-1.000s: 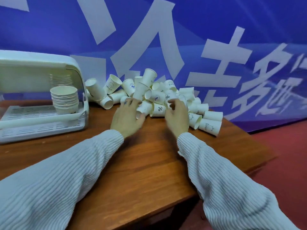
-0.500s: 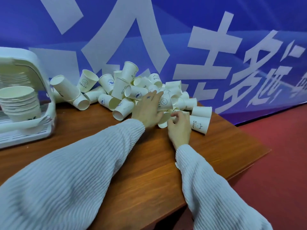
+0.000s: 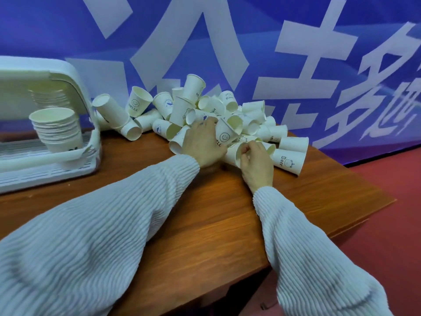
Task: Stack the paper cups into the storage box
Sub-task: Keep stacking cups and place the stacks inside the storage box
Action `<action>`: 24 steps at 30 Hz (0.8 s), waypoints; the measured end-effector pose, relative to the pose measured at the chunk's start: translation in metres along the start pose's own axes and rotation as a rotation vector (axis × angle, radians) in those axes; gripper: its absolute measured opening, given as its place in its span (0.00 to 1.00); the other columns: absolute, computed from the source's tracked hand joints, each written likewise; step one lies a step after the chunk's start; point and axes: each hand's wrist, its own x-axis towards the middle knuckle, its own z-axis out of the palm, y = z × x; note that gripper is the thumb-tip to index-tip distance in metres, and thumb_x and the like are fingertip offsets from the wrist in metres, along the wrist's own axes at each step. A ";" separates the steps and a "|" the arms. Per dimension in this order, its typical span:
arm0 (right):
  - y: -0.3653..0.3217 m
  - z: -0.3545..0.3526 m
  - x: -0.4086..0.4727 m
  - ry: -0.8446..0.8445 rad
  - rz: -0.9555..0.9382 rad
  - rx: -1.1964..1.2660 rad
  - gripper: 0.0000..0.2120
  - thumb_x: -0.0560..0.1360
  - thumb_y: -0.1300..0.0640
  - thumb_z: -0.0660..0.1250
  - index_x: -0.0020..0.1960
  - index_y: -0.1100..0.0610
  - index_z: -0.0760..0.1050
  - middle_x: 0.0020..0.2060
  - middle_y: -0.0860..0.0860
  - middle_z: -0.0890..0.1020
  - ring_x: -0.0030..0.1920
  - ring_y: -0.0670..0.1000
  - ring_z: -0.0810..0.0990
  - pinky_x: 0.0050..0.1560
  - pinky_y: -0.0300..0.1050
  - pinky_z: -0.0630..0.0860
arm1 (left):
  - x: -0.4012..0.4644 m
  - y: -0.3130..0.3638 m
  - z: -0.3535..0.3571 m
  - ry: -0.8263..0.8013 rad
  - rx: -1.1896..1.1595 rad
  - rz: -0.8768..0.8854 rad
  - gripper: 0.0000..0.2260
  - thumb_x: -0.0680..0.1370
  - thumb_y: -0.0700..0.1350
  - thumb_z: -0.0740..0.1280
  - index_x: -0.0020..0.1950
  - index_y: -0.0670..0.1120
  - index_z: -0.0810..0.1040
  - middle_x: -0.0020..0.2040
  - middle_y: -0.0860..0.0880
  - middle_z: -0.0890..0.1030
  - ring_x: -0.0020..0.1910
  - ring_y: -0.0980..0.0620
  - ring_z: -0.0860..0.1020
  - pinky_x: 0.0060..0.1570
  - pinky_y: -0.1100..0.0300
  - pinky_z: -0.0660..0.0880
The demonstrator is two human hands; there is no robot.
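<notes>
The left hand (image 3: 201, 142) is gripping a smooth conical paper cup (image 3: 225, 135); the right hand (image 3: 256, 164) is pinching the thin round rim of a lying cup (image 3: 233, 153) on the wooden table (image 3: 205, 213).

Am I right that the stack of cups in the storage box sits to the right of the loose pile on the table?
Not quite: the head view shows the stack in the storage box to the left of the loose pile, not the right.
</notes>
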 end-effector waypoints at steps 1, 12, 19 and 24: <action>-0.002 -0.002 -0.002 0.009 0.012 0.028 0.03 0.78 0.59 0.63 0.50 0.53 0.75 0.48 0.49 0.78 0.47 0.53 0.77 0.44 0.53 0.76 | -0.010 -0.003 -0.008 0.003 -0.033 -0.017 0.31 0.73 0.59 0.71 0.72 0.47 0.69 0.63 0.44 0.77 0.65 0.42 0.72 0.60 0.46 0.71; -0.124 -0.006 -0.022 0.079 0.089 0.475 0.04 0.80 0.51 0.66 0.52 0.51 0.74 0.40 0.44 0.81 0.40 0.45 0.79 0.47 0.51 0.77 | -0.079 -0.065 -0.111 0.410 -0.338 -0.167 0.38 0.75 0.57 0.72 0.79 0.51 0.57 0.74 0.49 0.70 0.69 0.48 0.73 0.65 0.51 0.72; -0.279 0.030 0.008 -0.009 -0.104 0.672 0.06 0.80 0.55 0.67 0.56 0.51 0.79 0.47 0.42 0.83 0.48 0.44 0.81 0.49 0.36 0.74 | -0.114 -0.135 -0.196 0.717 -0.289 -0.309 0.39 0.76 0.49 0.72 0.81 0.51 0.54 0.74 0.46 0.68 0.70 0.48 0.69 0.64 0.53 0.69; -0.349 0.064 0.016 -0.101 -0.180 0.587 0.08 0.81 0.57 0.65 0.58 0.54 0.79 0.51 0.49 0.85 0.49 0.50 0.80 0.51 0.47 0.75 | -0.138 -0.178 -0.235 0.784 -0.300 -0.425 0.37 0.76 0.48 0.72 0.80 0.52 0.55 0.74 0.48 0.67 0.69 0.50 0.69 0.66 0.54 0.68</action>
